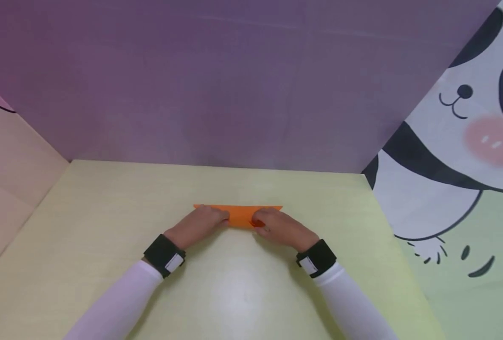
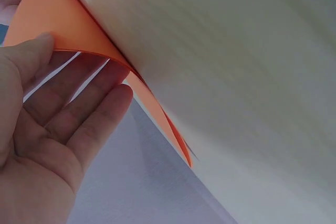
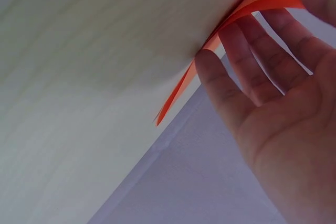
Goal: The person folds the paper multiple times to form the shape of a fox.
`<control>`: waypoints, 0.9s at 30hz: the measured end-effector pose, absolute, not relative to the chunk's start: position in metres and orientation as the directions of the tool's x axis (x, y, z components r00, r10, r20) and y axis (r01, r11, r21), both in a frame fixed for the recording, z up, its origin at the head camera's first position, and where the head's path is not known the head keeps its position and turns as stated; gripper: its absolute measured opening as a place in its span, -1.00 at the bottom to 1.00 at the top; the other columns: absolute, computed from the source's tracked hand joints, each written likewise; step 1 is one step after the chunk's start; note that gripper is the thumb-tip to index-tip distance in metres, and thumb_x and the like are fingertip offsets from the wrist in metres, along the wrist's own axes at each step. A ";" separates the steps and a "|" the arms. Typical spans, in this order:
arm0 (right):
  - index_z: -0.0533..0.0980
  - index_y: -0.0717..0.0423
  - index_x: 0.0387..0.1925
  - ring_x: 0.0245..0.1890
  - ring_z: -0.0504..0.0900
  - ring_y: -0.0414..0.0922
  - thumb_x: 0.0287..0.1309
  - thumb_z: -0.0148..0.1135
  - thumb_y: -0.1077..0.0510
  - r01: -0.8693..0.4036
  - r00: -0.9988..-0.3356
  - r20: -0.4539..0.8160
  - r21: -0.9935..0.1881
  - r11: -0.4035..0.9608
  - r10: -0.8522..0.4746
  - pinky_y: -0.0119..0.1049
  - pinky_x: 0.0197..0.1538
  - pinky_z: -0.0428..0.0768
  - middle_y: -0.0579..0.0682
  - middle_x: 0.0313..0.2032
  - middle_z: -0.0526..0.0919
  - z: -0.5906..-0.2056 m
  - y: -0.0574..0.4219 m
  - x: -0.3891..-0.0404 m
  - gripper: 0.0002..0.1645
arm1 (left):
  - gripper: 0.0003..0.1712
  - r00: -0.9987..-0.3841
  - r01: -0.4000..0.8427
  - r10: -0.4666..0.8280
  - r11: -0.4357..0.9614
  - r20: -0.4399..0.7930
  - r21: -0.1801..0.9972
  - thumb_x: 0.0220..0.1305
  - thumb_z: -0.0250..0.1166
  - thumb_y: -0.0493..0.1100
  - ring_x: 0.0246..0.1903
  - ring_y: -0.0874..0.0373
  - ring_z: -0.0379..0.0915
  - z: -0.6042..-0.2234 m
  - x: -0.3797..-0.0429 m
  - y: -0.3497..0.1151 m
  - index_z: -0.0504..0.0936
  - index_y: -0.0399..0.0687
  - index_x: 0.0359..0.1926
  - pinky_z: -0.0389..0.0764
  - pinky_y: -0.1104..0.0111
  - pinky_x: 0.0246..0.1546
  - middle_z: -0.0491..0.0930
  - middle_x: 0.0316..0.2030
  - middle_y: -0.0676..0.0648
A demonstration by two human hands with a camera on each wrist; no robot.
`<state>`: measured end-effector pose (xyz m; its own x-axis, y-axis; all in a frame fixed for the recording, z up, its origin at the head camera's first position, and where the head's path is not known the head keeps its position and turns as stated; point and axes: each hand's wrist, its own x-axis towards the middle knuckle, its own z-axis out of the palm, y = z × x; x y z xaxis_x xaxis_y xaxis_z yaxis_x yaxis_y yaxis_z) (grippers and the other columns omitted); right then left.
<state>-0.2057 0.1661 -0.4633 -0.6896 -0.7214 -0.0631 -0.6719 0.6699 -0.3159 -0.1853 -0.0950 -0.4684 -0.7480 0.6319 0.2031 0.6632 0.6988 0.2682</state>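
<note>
An orange sheet of paper (image 1: pixel 240 216) with a fold or curl in it stands on the light wooden table, between both hands in the head view. My left hand (image 1: pixel 199 226) pinches its left part, the thumb on the near face and the fingers behind. On the right, my right hand (image 1: pixel 284 229) holds the other end in much the same way. In the left wrist view the paper (image 2: pixel 52 14) bows up from the tabletop, its pointed far end lying past the fingers. The right wrist view shows the curved lower edge of the paper (image 3: pixel 278 1) over the fingers.
The pale table (image 1: pixel 234 302) ends at a purple wall or panel (image 1: pixel 217 94) behind the paper. A panda picture (image 1: pixel 438 141) covers the right side, and a pale pink panel (image 1: pixel 18 189) borders the left. Dark bands (image 1: pixel 164 255) circle both wrists.
</note>
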 end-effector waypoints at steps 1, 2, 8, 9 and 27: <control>0.53 -0.01 -0.15 -0.10 0.50 -0.20 0.34 0.10 0.03 -0.681 -0.684 -0.053 -0.310 0.663 -0.727 -0.29 0.06 0.52 -0.15 -0.15 0.59 -0.463 0.166 -0.206 -0.83 | -0.86 -0.751 0.660 0.628 0.702 0.204 0.268 0.30 0.26 -0.15 -0.57 0.33 0.22 -0.469 -0.186 -0.095 0.55 0.07 -0.44 0.31 0.50 -0.46 0.29 -0.62 0.18; 0.54 -0.01 -0.17 -0.10 0.50 -0.20 0.34 0.10 0.04 -0.688 -0.680 -0.042 -0.309 0.657 -0.732 -0.29 0.06 0.52 -0.15 -0.15 0.59 -0.463 0.166 -0.206 -0.84 | -0.85 -0.754 0.657 0.624 0.706 0.205 0.266 0.30 0.25 -0.15 -0.57 0.33 0.22 -0.469 -0.186 -0.094 0.54 0.08 -0.44 0.31 0.50 -0.46 0.28 -0.62 0.18; 0.56 0.00 -0.29 -0.18 0.53 -0.21 0.34 0.11 0.13 -0.724 -0.660 0.008 -0.276 0.633 -0.751 -0.31 0.02 0.55 -0.13 -0.24 0.61 -0.462 0.164 -0.209 -0.89 | -0.80 -0.772 0.636 0.599 0.721 0.215 0.274 0.31 0.24 -0.15 -0.57 0.31 0.24 -0.471 -0.188 -0.091 0.51 0.09 -0.48 0.32 0.48 -0.46 0.29 -0.62 0.17; 0.56 0.01 -0.30 -0.19 0.53 -0.21 0.33 0.11 0.14 -0.724 -0.661 0.009 -0.270 0.635 -0.750 -0.31 0.01 0.55 -0.13 -0.25 0.61 -0.461 0.163 -0.209 -0.88 | -0.80 -0.775 0.632 0.594 0.722 0.218 0.282 0.30 0.25 -0.16 -0.57 0.31 0.25 -0.471 -0.188 -0.091 0.51 0.09 -0.49 0.32 0.47 -0.46 0.30 -0.62 0.17; 0.63 0.12 -0.27 -0.26 0.40 -0.20 0.30 0.14 0.14 -0.532 -0.801 -0.067 -0.375 0.759 -0.595 -0.39 -0.16 0.52 -0.05 -0.28 0.50 -0.464 0.153 -0.220 -0.82 | -0.87 -0.799 0.599 0.557 0.765 0.225 0.237 0.28 0.18 -0.29 -0.62 0.24 0.30 -0.471 -0.193 -0.084 0.45 0.04 -0.23 0.27 0.43 -0.55 0.41 -0.58 0.09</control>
<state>-0.2199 0.1530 -0.4643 -0.8009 -0.5951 -0.0669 -0.5324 0.7588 -0.3752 -0.1925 -0.0844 -0.4708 -0.7994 0.5571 0.2249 0.5995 0.7646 0.2367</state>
